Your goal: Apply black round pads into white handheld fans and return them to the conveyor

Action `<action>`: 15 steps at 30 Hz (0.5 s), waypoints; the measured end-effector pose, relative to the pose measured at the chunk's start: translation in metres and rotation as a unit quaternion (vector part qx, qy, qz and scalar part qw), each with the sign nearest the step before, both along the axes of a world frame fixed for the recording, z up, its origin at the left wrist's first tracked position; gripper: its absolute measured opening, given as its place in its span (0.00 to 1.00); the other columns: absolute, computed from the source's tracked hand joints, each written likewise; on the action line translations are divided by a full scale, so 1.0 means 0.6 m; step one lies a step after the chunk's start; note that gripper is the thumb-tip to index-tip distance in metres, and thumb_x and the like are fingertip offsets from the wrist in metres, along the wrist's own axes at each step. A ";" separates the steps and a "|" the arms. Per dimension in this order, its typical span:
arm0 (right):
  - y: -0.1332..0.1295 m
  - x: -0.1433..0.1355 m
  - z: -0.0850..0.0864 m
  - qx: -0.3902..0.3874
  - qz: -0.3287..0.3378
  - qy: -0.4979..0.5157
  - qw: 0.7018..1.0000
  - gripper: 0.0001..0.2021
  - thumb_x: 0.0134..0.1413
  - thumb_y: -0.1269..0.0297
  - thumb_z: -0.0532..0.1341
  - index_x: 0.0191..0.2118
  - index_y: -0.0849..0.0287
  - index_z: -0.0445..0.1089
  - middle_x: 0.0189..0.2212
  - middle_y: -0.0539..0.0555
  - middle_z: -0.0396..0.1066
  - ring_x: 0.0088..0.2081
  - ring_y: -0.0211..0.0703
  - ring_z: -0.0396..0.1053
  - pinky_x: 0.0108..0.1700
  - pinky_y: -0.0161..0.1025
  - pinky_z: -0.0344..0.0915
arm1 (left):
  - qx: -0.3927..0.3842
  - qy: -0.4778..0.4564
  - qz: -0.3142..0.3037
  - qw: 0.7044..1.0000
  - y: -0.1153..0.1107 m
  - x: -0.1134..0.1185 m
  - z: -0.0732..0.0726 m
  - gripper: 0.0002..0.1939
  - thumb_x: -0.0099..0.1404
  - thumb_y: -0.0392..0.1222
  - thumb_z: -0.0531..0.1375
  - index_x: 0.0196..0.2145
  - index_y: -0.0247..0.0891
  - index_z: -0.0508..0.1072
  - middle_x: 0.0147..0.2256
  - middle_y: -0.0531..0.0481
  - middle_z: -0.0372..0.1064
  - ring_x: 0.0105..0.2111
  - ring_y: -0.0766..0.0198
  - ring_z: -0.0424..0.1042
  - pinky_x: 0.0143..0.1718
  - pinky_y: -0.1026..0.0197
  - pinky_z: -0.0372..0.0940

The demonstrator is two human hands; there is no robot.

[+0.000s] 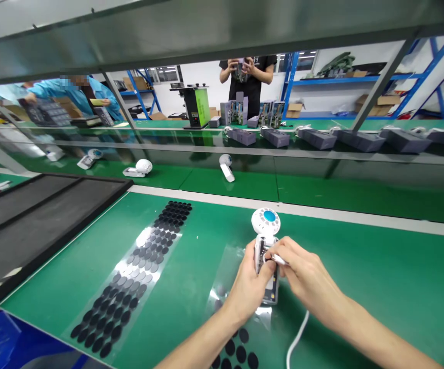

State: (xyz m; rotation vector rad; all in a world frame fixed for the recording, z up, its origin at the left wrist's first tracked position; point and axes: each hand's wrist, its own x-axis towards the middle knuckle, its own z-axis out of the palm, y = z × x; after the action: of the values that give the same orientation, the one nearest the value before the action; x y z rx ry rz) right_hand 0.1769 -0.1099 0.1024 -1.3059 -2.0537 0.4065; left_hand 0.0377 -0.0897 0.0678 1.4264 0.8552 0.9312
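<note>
A white electronic device (260, 251) lies in front of me, with a round head (265, 221) bearing a blue centre and a rectangular body whose inside shows. My left hand (250, 282) is closed around the left side of the body, its thumb across the front. Over the body, my right hand (299, 264) pinches a white plug-like end (279, 260) against the device. A white cable (298, 338) runs from under the right hand to the bottom edge; its join to the plug is hidden. Clear sheets with black round pads (241, 353) lie under and below my hands.
Another long sheet of black round pads (120, 297) lies to the left. Beyond the table edge, several white devices (226, 168) rest on a green belt (199, 179). Grey boxes (274, 137) line the far ledge. A person (247, 77) stands opposite; a metal shelf (191, 36) hangs overhead.
</note>
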 end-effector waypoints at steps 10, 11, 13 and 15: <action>-0.009 0.012 -0.012 -0.037 0.023 0.157 0.987 0.19 0.55 0.76 0.44 0.46 0.53 0.65 0.34 0.52 0.65 0.23 0.36 0.65 0.26 0.34 0.65 | -0.090 0.018 0.073 0.993 0.001 0.003 0.006 0.15 0.61 0.47 0.53 0.43 0.37 0.62 0.35 0.48 0.67 0.32 0.63 0.69 0.37 0.60 0.64; -0.011 0.020 -0.018 -0.046 0.003 0.159 0.986 0.17 0.57 0.73 0.46 0.46 0.52 0.66 0.34 0.52 0.67 0.26 0.38 0.68 0.30 0.34 0.66 | -0.125 0.005 0.078 0.989 -0.002 0.003 0.005 0.16 0.60 0.49 0.53 0.42 0.37 0.62 0.31 0.50 0.67 0.28 0.64 0.68 0.31 0.61 0.65; -0.020 0.037 -0.039 -0.077 -0.044 0.150 0.985 0.12 0.58 0.65 0.51 0.44 0.50 0.68 0.34 0.51 0.71 0.35 0.43 0.70 0.37 0.35 0.67 | -0.199 -0.023 0.079 0.977 0.001 0.005 0.003 0.17 0.58 0.51 0.52 0.42 0.37 0.60 0.25 0.53 0.65 0.20 0.66 0.65 0.21 0.64 0.62; -0.032 0.051 -0.067 -0.127 -0.071 0.143 0.979 0.09 0.55 0.60 0.55 0.39 0.49 0.70 0.33 0.48 0.75 0.36 0.46 0.72 0.34 0.33 0.68 | -0.237 -0.028 0.078 0.968 0.024 0.012 0.003 0.18 0.58 0.52 0.51 0.40 0.37 0.59 0.22 0.53 0.64 0.17 0.66 0.64 0.17 0.65 0.60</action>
State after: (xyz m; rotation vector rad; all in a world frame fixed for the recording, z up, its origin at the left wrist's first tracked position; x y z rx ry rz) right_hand 0.2076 -0.1290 0.0619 -1.4389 -1.6993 0.7658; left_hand 0.0452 -0.0751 0.0696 0.9264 1.0754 0.8085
